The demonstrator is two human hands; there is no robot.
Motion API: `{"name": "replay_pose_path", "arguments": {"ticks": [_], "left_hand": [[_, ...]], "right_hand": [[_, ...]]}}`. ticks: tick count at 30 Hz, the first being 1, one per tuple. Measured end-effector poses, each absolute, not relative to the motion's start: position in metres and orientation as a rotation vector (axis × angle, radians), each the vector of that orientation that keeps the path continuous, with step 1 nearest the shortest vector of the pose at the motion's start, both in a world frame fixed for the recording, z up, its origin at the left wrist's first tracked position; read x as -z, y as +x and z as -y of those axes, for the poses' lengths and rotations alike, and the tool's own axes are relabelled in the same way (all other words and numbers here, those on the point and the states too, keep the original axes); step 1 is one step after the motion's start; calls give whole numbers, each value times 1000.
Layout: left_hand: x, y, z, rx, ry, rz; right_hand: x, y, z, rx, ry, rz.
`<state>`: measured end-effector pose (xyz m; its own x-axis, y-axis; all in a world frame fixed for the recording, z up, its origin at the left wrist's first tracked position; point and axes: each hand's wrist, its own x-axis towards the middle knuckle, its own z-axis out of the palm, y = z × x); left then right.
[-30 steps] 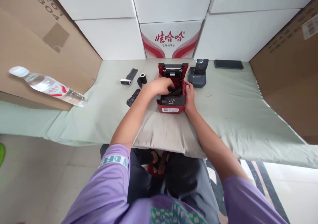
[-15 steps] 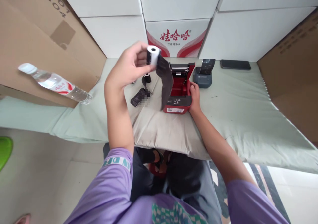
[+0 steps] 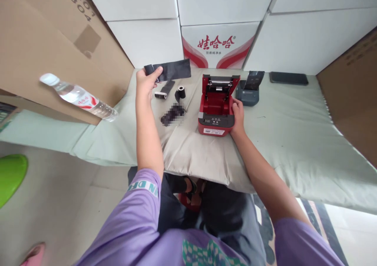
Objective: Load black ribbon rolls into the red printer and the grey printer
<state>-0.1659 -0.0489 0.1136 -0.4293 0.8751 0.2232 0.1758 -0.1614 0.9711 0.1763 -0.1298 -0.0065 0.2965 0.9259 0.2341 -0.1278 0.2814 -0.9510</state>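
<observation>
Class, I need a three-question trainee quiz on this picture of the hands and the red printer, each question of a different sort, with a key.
1. True or false: the red printer's lid stands open.
2. Which hand holds the black strip above the table? A left, B right, C neither.
3. Fill in: the right hand rests against the printer's ____ side.

Key: 1 true. 2 A. 3 right.
</observation>
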Motion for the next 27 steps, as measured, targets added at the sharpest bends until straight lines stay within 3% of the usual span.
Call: {"name": "replay_pose_path", "arguments": {"ticks": [6,12,27], "left_hand": [[-106,-173,42,-1710,898,-1682],[-104,-179,38,-1620,631,-1447],[-71,-167,29,-1528,1240,-1874]], "right_hand": [[7,177,128,-906,-1017,984],[9,177,128,-907,-1029,1005],[9,179,128,-879,-1045,1040]]}}
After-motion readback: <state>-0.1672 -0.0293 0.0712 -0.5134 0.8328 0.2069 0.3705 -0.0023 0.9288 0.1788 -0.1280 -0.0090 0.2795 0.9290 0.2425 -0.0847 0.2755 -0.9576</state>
